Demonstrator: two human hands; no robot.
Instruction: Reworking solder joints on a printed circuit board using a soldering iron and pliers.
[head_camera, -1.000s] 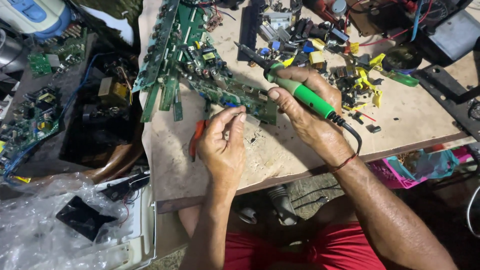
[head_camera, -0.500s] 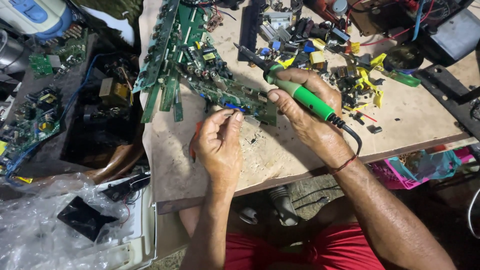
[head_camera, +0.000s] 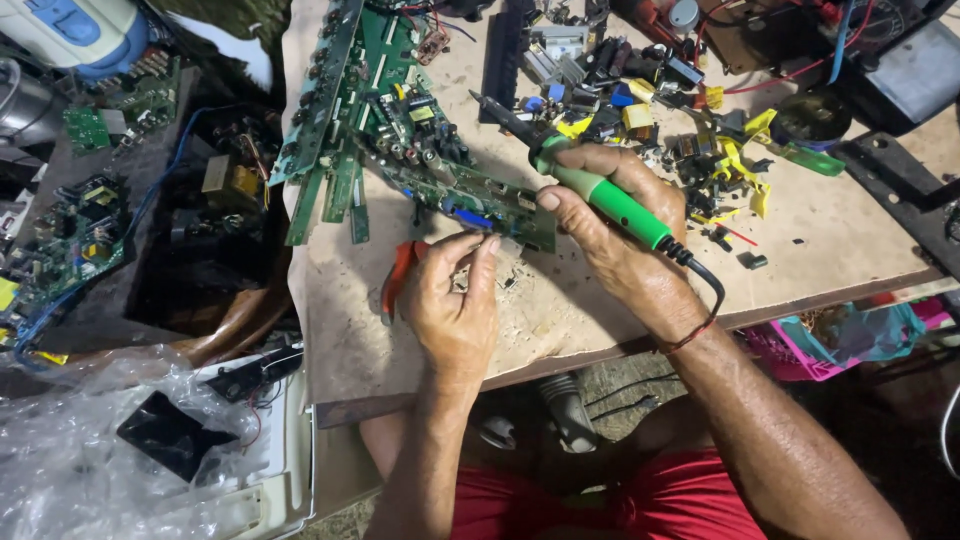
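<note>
While the right hand (head_camera: 625, 240) grips a green soldering iron (head_camera: 590, 190) like a pen, its dark tip points up and left, over the bench (head_camera: 850, 235). Fingers are closed around the handle, and a black cord trails past the wrist. The left hand (head_camera: 452, 300) sits just beside it, thumb and fingertips pinched together at the edge of a green circuit board (head_camera: 470, 195); whatever they pinch is too small to tell. Red pliers (head_camera: 398, 275) lie under the left hand. Loose parts (head_camera: 640, 90) litter the bench beyond.

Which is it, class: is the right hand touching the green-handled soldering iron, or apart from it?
Touching. The head view shows the right hand wrapped around the green-handled soldering iron, fingers closed over the grip.
</note>
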